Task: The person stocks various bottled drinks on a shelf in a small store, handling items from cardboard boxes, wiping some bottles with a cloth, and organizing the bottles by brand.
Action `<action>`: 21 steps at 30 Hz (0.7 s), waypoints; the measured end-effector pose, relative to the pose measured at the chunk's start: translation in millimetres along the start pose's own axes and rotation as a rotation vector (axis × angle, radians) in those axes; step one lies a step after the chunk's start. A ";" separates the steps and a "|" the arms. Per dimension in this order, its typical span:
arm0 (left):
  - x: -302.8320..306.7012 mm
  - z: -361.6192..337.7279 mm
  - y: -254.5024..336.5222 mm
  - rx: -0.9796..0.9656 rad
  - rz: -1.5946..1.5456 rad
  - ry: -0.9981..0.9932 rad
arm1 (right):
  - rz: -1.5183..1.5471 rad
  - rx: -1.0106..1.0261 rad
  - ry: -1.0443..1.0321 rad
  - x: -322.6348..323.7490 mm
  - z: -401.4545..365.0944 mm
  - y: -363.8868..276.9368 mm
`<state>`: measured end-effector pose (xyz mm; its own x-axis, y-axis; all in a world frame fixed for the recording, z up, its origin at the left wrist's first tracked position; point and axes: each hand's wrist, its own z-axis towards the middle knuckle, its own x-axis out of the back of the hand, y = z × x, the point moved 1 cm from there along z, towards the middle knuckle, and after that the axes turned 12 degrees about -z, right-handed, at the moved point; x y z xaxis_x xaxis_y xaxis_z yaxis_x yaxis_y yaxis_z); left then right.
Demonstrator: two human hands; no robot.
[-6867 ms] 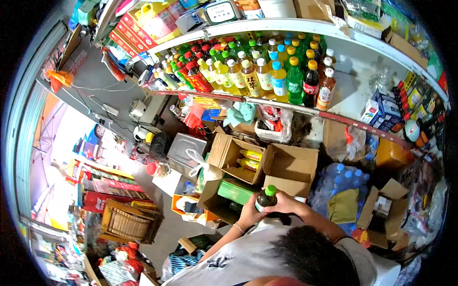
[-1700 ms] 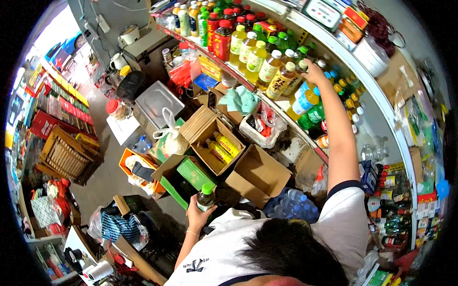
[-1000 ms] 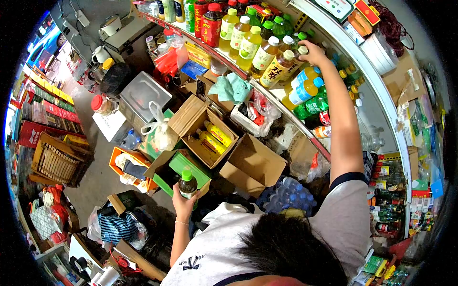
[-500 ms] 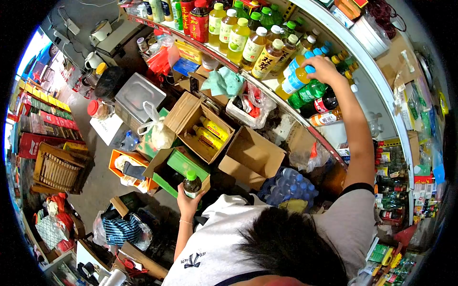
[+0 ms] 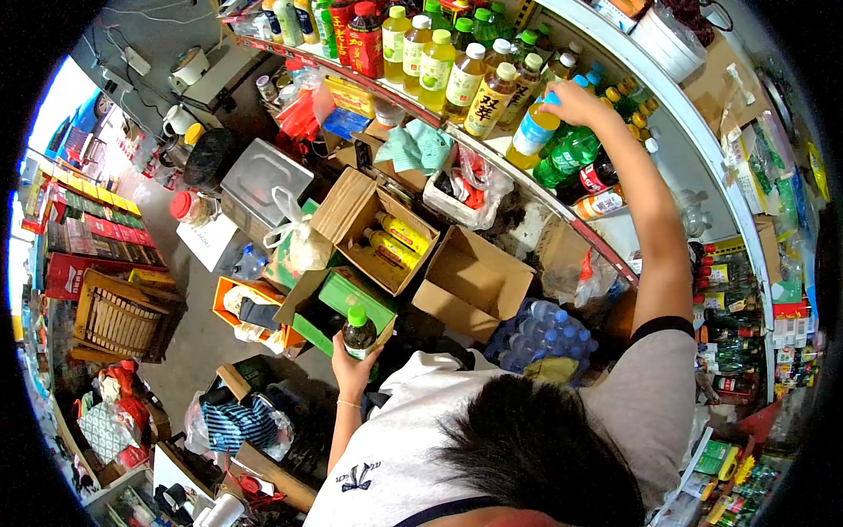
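- Crammed shop space surrounds you, with a drinks shelf [image 5: 492,145] curving across the upper part of the view and grey floor [image 5: 211,351] below to the left.
- Far left, a slatted wooden piece [image 5: 118,318] sits by stacked boxes [image 5: 97,235].
- Next comes a red-lidded jar [image 5: 188,209], then an orange box [image 5: 248,312] holding cloth.
- Your left hand [image 5: 353,369] is curled partway shut around a green-capped bottle [image 5: 358,335], just beside an open green box [image 5: 356,299].
- Behind that, a cardboard box [image 5: 351,230] holds yellow packages [image 5: 392,243]; an open cardboard box [image 5: 472,281] lies to its right.
- Your right hand [image 5: 575,104] reaches over the shelf, fingers bent at the top of a blue-capped bottle [image 5: 533,133]; you can't tell how firmly they grip.
- Beside it on the shelf are a green bottle [image 5: 566,155], a dark cola bottle [image 5: 597,174] and an orange-labelled bottle [image 5: 600,204].
- Far right, more bottles [image 5: 733,338] are packed in rows.
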<state>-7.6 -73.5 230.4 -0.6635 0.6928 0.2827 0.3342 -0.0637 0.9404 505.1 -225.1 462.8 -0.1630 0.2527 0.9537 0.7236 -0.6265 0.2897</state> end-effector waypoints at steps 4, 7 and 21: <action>2.4 -6.1 -2.7 0.006 0.018 -0.006 | -0.024 -0.127 0.025 21.5 -1.8 0.2; 3.0 -9.5 -0.4 -0.003 0.042 -0.013 | -0.035 -0.211 0.181 28.1 -1.5 5.2; -1.0 -15.0 -8.3 0.005 -0.010 0.038 | -0.191 -0.503 0.203 2.6 18.3 -32.3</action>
<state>-19.7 -84.4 225.2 -0.6919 0.6653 0.2804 0.3309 -0.0529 0.9422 493.6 -190.7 454.5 -0.4208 0.2801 0.8629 0.2683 -0.8702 0.4133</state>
